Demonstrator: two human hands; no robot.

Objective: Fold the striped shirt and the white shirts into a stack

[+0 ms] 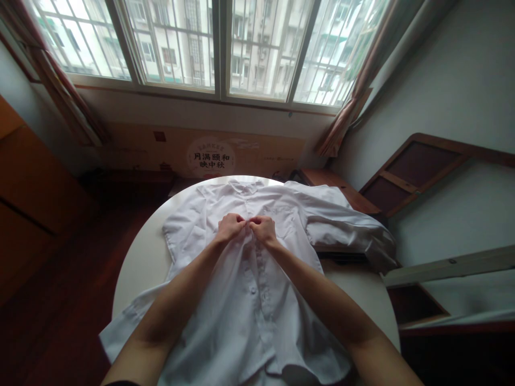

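Evidently midway: the white shirt [249,289] lay face-up across the round bench [140,257], collar at twelve o'clock. Both hands, left hand [230,227] and right hand [263,229], pinched the placket near the chest; lower buttons looked fastened, perhaps, upper ones remained.

Barred windows [217,48], drawn curtains [354,102], grey walls [454,80], dark wooden floor [52,300]

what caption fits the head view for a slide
Left hand and right hand pinch the placket of a white shirt on a round table.
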